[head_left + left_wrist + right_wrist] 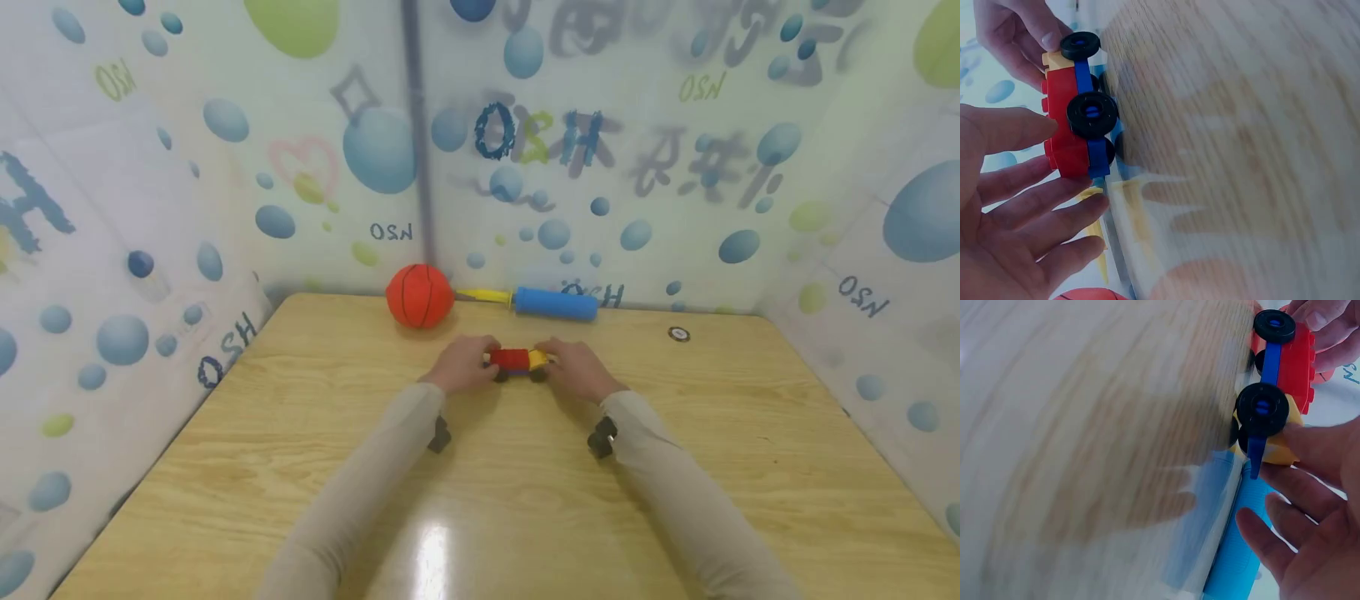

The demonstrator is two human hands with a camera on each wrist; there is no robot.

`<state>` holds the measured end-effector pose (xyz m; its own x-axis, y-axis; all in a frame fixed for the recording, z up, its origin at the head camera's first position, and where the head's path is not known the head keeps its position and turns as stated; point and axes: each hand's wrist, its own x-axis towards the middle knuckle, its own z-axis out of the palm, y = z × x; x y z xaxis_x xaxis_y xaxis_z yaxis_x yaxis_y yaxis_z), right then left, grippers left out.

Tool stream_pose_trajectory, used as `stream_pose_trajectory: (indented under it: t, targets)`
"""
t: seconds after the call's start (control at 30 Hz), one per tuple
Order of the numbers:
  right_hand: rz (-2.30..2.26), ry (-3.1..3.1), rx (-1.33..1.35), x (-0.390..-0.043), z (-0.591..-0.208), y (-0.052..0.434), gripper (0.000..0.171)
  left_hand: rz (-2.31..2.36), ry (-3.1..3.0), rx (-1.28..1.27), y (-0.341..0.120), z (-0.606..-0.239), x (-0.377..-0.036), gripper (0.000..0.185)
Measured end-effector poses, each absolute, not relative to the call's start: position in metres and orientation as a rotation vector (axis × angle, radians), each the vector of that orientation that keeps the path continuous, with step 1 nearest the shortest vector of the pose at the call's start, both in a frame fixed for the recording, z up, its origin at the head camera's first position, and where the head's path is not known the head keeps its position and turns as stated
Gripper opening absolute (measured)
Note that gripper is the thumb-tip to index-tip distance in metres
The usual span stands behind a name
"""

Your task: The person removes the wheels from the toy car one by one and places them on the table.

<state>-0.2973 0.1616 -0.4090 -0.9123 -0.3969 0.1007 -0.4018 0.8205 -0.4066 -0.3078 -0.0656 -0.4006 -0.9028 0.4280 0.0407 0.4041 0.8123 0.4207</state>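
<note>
your left hand [463,368] and right hand [576,369] meet at the middle of the wooden table [300,433], each touching one end of a toy block car [517,362] that stands on its wheels between them. the left fingers [1029,187] lie mostly straight against the red block end, resting on it rather than clamped; the right fingers [1319,450] curl lightly round the yellow end, and how firm that grip is you cannot tell.

the car looks like hard moulded plastic: light, stiff and smooth, probably a little slick. its studded red and yellow bricks sit on a blue chassis [1088,125] with black wheels [1262,409], so it will likely roll if nudged, and the bricks may pop apart under a twist. take it by the brick sides, above the wheels.

at the table's far edge lie an orange toy basketball [420,295] and a blue-handled hand pump [555,303], well apart from the car. the backdrop carries mirrored lettering that reads "osn" and "osh"; no brand shows on the car.
</note>
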Motion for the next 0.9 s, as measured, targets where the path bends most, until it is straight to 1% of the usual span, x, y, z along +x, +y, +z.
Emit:
stream_pose_trajectory:
  t: [0.13, 0.3, 0.47, 0.6, 0.77, 0.9]
  targets:
    - [0.647, -2.965, 0.664, -0.298, -0.409, 0.162, 0.035, 0.643, 2.948, 0.672, -0.064, -0.399, -0.308, 0.037]
    - [0.629, -2.98, 0.702, -0.3, -0.401, 0.162, 0.034, 0.599, 2.947, 0.675, -0.06, -0.398, -0.308, 0.041]
    - [0.5, -2.957, 0.841, -0.302, -0.384, 0.156, 0.032, 0.621, 2.939, 0.756, -0.052, -0.396, -0.308, 0.047]
    - [0.425, -2.969, 0.92, -0.301, -0.363, 0.15, 0.031, 0.695, 2.909, 0.79, -0.047, -0.394, -0.307, 0.047]
    - [0.365, -3.009, 0.937, -0.303, -0.344, 0.146, 0.033, 0.762, 2.912, 0.766, -0.043, -0.392, -0.306, 0.042]
    - [0.487, -3.001, 0.9, -0.306, -0.341, 0.149, 0.039, 0.868, 2.935, 0.734, -0.042, -0.389, -0.304, 0.042]
